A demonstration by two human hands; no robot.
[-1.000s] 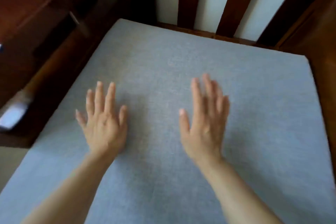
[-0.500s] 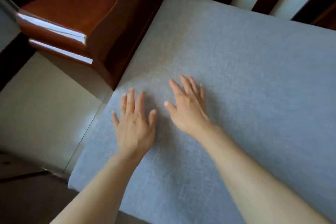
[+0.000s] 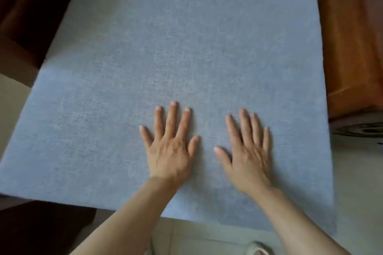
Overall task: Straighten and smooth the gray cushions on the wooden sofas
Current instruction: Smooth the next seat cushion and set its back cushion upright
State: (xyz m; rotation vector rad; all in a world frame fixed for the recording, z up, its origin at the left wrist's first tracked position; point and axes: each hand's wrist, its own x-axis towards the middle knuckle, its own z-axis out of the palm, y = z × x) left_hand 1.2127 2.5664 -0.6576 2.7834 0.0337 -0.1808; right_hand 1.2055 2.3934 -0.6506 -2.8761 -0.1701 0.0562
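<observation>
Two hands press flat on the gray cushion (image 3: 186, 47), which lies on the wooden sofa frame (image 3: 348, 47). We see our left hand (image 3: 169, 151) with fingers straight and spread, our right hand (image 3: 247, 155) with fingers straight and closer together; neither holds anything.

A pale tiled floor (image 3: 207, 238) is showing along the bottom edge and again at the far left (image 3: 12, 97). Something light-coloured and rounded (image 3: 257, 249) (too blurred to identify) is sitting on it at the lower edge. At the right, a dark object with curved ridges (image 3: 360, 129) is lying on the pale floor, cut off by the frame edge.
</observation>
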